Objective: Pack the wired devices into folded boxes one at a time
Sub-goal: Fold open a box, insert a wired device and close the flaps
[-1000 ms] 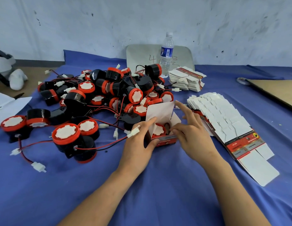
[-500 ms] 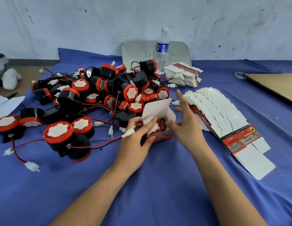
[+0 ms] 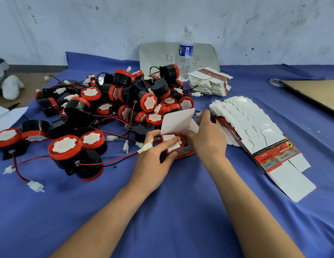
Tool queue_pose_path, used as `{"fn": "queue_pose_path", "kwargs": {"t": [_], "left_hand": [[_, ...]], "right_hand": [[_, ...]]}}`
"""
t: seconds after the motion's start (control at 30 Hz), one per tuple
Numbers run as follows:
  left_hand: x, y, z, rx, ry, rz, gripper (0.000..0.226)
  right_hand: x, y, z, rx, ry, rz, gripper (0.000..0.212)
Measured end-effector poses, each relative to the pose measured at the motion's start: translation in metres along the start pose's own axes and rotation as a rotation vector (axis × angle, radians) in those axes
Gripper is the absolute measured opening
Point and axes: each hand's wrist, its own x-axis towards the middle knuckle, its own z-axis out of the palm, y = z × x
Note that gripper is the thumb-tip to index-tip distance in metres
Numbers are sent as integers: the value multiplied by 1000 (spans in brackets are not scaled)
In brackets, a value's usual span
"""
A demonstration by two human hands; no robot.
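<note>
Water bottle (image 3: 185, 53) before a grey board (image 3: 157, 54), on blue cloth (image 3: 181, 202).

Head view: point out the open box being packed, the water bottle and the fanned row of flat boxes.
open box (image 3: 176, 121), head view, on its raised white lid flap.
water bottle (image 3: 186, 50), head view, on its blue label.
row of flat boxes (image 3: 244, 120), head view, on white flaps mid-row.

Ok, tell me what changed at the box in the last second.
The left hand folded a white side flap down over the device in the box; the right hand closed in on its right side. Lid still upright, pile and flat stacks unmoved.
</note>
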Motion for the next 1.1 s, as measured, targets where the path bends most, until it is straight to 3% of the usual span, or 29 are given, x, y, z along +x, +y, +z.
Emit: {"fn": "queue_pose_path", "kwargs": {"t": [0.13, 0.3, 0.43, 0.63, 0.83, 1.1], "left_hand": [[-1, 0, 0, -7, 5, -1, 38], [0, 0, 0, -28, 26, -11, 38], [0, -1, 0, -17, 41, 2, 38], [1, -3, 1, -10, 59, -1, 37], [1, -4, 1, -23, 71, 1, 37], [0, -1, 0, -35, 59, -8, 35]], "right_hand": [[-3, 5, 7, 203, 29, 23, 36], [-4, 21, 0, 465, -94, -71, 17], [-5, 24, -5, 500, -177, -88, 22], [0, 34, -24, 672, -450, -72, 29], [2, 43, -27, 792, -546, -108, 26], [0, 32, -7, 813, -343, -41, 20]]}}
